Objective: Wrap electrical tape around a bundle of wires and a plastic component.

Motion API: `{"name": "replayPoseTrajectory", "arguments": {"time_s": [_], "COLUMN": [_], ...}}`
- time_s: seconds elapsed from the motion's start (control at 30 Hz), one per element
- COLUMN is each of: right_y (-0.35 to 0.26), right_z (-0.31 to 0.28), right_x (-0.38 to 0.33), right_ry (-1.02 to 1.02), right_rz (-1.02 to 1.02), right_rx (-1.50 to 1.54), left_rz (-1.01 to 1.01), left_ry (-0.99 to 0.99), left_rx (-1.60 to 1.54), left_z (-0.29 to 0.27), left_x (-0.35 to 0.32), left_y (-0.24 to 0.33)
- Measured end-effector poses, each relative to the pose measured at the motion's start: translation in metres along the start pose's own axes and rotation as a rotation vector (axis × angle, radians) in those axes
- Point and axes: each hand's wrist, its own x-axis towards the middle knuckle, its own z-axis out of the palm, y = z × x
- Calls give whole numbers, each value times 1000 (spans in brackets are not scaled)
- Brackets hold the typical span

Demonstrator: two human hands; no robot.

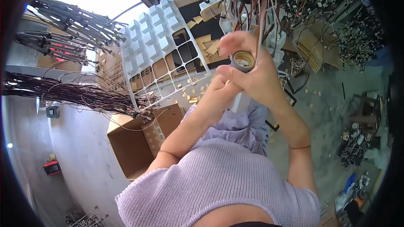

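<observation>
A roll of dark tape (243, 60) with a yellowish inner ring sits in my right hand (261, 73), whose fingers and thumb curl around it. My left hand (221, 83) is close against the right thumb, just below the roll. Its fingers are closed and partly covered, so what they pinch cannot be made out. A bundle of reddish and white wires (263, 6) hangs from above and comes down beside my right hand. Under my wrists a white plastic piece (241, 102) shows in part.
A white plastic grid tray (164, 73) stands ahead left. Dark cable bundles (63, 90) reach in from the left, above an open cardboard box (130, 151). More wire harnesses (357, 38) hang at the far right. Cardboard scraps (192, 99) lie on the floor, with a stool (366, 109) at right.
</observation>
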Motion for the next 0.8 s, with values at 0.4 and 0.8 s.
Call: {"name": "replayPoseTrajectory", "arguments": {"time_s": [0.4, 0.8], "right_y": [-40, -135], "right_z": [-8, -70], "right_x": [-34, -52], "right_ry": [-203, 159], "right_rz": [-238, -137], "right_rx": [-785, 569], "left_rz": [513, 1116], "left_ry": [-158, 296], "left_rx": [748, 1294], "left_z": [-50, -44], "left_x": [-21, 22], "left_y": [30, 37]}}
